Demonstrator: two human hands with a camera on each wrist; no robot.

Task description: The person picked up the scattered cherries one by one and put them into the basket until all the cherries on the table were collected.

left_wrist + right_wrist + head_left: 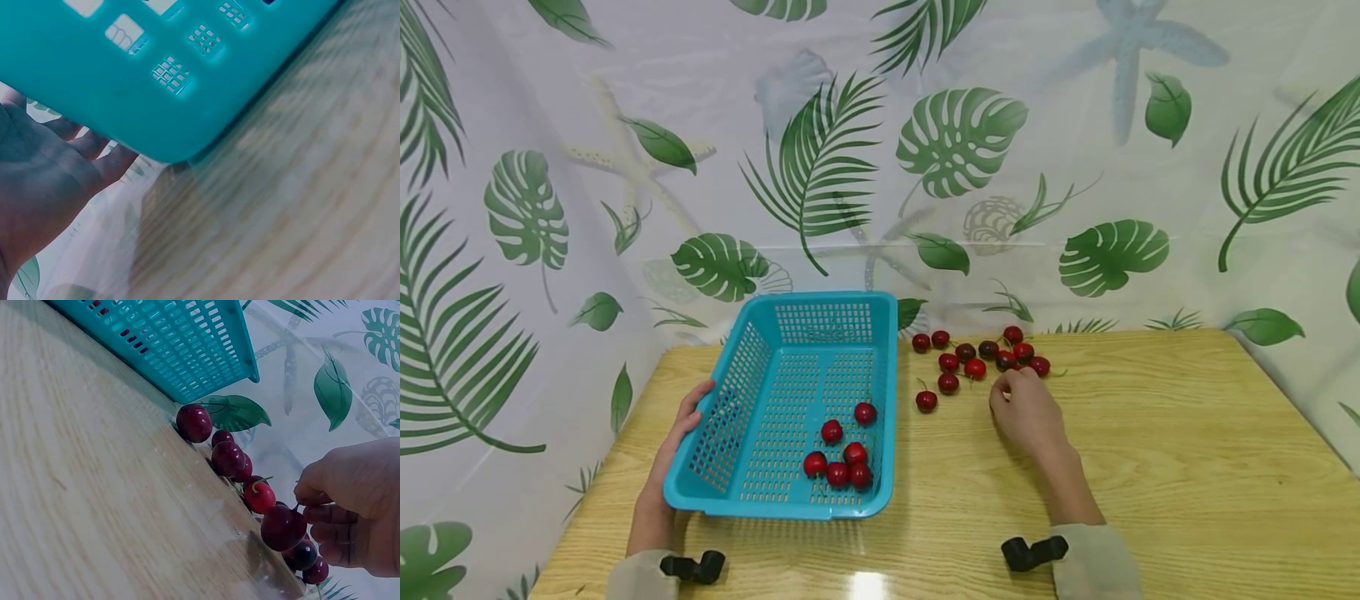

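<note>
The blue basket (782, 507) sits left of centre, six cherries (855, 453) towards its lower right; the left hand (666, 454) lays loosely spread fingers against its left edge (their tips vanish behind it in the wrist view). The right hand (1026, 408) pinches a dark cherry (283, 529) by its stem, beside loose cherries (975, 369) near the surface's (1187, 433) back edge. Wood stretches widely rightward. From overhead, the pinch is hidden.

The basket (767, 507) is smooth plastic, the cherries (975, 369) glossy, the tabletop (1187, 467) shiny and wood-grained.
</note>
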